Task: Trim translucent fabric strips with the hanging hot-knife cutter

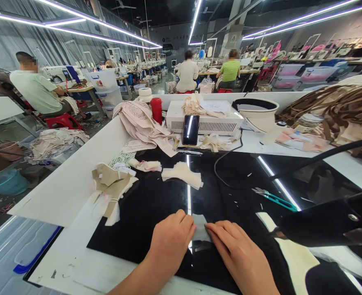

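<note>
- A white worktop point(64, 262), its middle covered by a glossy black sheet point(144, 213) (shiny enough to mirror the ceiling lights).
- On the sheet: a cream fabric stack point(182, 174), teal-handled snips point(277, 200), a pale cut piece point(299, 258) at the right and, near the front edge, a small grey piece point(202, 229) (flat or slightly lifted, I cannot tell).
- Across the sheet's left edge: a tied beige bundle point(115, 186).
- Along the back of the worktop: a heap of pinkish cloth point(141, 123), a white vented box point(205, 119) and a phone point(191, 130) leaning against it.
</note>
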`<state>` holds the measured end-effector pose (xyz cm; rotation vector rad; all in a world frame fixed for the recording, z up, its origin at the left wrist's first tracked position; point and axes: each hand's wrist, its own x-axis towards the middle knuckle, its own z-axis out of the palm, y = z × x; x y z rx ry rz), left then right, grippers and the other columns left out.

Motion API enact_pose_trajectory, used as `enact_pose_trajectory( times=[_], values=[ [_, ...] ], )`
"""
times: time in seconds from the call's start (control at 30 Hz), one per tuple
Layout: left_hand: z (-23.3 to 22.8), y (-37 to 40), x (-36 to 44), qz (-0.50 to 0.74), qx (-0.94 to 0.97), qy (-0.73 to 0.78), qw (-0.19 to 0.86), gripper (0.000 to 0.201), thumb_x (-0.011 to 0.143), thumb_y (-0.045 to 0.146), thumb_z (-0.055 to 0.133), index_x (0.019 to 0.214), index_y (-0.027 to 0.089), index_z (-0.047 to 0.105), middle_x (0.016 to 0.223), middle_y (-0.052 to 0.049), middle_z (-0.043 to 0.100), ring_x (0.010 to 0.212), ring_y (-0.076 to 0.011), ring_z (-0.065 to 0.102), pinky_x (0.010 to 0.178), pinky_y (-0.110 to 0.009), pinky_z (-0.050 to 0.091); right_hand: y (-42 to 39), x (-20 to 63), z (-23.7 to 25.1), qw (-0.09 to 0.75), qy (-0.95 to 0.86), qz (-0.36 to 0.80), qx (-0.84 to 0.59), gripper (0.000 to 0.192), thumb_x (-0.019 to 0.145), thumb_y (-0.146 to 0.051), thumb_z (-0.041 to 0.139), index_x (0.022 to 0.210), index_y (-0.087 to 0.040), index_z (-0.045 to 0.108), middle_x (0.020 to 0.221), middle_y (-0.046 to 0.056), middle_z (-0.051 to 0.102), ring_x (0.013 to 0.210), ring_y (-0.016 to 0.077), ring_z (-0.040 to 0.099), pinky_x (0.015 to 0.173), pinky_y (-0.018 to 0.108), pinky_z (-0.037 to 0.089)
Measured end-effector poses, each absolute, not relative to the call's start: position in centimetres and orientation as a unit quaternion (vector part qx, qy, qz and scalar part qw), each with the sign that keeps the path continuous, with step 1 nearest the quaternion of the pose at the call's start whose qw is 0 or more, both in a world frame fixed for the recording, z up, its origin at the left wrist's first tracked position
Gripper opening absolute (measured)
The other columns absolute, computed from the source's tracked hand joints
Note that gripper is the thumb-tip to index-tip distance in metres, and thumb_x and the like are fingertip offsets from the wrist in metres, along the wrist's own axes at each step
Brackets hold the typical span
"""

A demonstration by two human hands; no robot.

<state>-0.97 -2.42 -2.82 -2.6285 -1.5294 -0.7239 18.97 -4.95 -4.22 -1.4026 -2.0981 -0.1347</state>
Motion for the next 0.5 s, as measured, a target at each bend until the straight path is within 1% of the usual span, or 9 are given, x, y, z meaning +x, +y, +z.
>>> enact_pose_trajectory(
  times=[0.13, 0.3, 0.37, 0.5],
  values=[
    [-2.6, -2.7, -0.7, -0.275, -0.850, -0.446, 0.048, 0.018, 0.105, 0.014, 0.054, 0.092, 0.019, 0.065, 0.084, 0.000, 0.065, 0.072, -0.0202, 0.062, 0.063, -0.034, 0.048, -4.9, 18.9, -4.3, 0.302, -0.790, -0.045, -0.531, 0.040, 0.114, -0.035, 0.033, 0.105, -0.024, 0.071, 0.089, 0.003, 0.074, 0.074, 0.0170, 0.071, 0.060, 0.028, 0.055],
    [-2.8, -3.2, 0.1, -0.325, -0.877, -0.354, -0.006, 0.021, 0.110, 0.015, 0.045, 0.107, 0.016, 0.065, 0.097, -0.001, 0.073, 0.090, -0.0174, 0.070, 0.080, -0.032, 0.057, -5.0, 19.0, -4.7, 0.298, -0.793, -0.049, -0.529, 0.038, 0.114, -0.035, 0.033, 0.108, -0.024, 0.069, 0.091, 0.003, 0.074, 0.075, 0.0176, 0.071, 0.063, 0.029, 0.056],
    [-3.1, -3.2, 0.3, -0.329, -0.879, -0.345, 0.001, 0.024, 0.112, 0.018, 0.042, 0.110, 0.015, 0.065, 0.104, -0.002, 0.075, 0.096, -0.0168, 0.072, 0.086, -0.032, 0.059, -5.0, 19.1, -4.8, 0.297, -0.795, -0.051, -0.527, 0.037, 0.114, -0.034, 0.033, 0.108, -0.023, 0.068, 0.092, 0.003, 0.074, 0.076, 0.0175, 0.072, 0.064, 0.028, 0.057],
    [-3.6, -3.2, 0.4, -0.320, -0.880, -0.349, 0.022, 0.029, 0.114, 0.023, 0.038, 0.115, 0.014, 0.066, 0.113, -0.003, 0.077, 0.104, -0.0175, 0.073, 0.091, -0.033, 0.061, -5.0, 19.2, -5.1, 0.292, -0.798, -0.051, -0.525, 0.036, 0.114, -0.033, 0.033, 0.111, -0.024, 0.068, 0.093, 0.003, 0.074, 0.077, 0.0176, 0.072, 0.063, 0.028, 0.057]
  ],
)
